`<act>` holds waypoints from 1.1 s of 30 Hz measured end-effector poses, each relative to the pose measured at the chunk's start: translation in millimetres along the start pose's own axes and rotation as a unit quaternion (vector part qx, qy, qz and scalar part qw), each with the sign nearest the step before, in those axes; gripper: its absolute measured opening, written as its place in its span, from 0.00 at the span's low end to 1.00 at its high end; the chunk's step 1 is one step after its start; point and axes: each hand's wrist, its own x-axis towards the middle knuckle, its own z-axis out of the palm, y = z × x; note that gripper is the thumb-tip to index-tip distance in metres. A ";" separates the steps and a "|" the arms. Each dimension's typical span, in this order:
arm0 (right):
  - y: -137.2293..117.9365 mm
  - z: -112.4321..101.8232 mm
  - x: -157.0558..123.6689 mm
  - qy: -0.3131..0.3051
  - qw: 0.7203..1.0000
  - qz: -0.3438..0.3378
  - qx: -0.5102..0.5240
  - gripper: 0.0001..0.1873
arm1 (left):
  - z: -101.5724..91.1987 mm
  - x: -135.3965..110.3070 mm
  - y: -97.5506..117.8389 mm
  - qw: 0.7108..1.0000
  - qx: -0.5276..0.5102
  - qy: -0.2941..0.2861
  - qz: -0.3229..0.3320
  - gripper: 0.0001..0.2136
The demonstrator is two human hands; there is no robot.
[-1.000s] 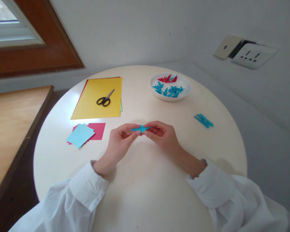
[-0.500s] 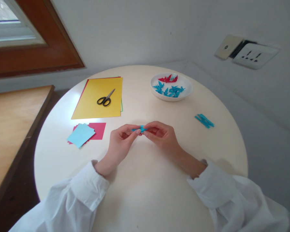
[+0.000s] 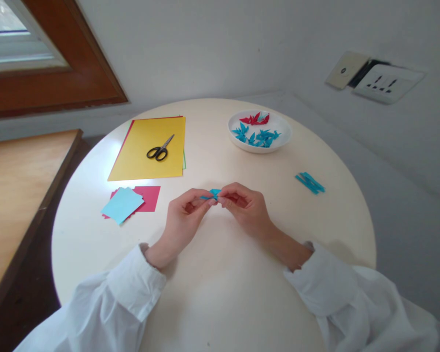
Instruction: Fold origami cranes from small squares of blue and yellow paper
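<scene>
A small folded piece of blue paper is held between my fingertips just above the middle of the round table. My left hand pinches its left side with thumb and forefinger, and my right hand pinches the right side. Most of the paper's shape is covered by the fingers. Left of my left hand lie light blue paper squares on top of pink-red paper. To the right of my right hand are several narrow folded blue paper strips.
A white dish holding red and blue folded paper cranes stands at the back right. Scissors with black handles lie on a yellow sheet stack at the back left. A wall socket is on the right.
The fingertips have shifted slightly on the blue paper, and a little more of its upper edge shows between them. Everything else on the table stays put.
</scene>
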 end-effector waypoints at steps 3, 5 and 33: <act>0.0 0.3 -0.3 -0.002 1.000 -0.010 -0.017 0.06 | 0.0 -0.7 -1.7 1.000 0.004 -0.005 0.004 0.01; -0.3 0.4 -0.7 -0.003 0.999 -0.017 -0.030 0.05 | -0.5 -1.3 -2.5 1.000 0.009 -0.005 0.003 0.02; 2.0 4.6 -1.1 0.006 0.995 -0.032 -0.089 0.03 | 1.8 -1.7 -0.6 0.999 0.032 0.007 -0.011 0.02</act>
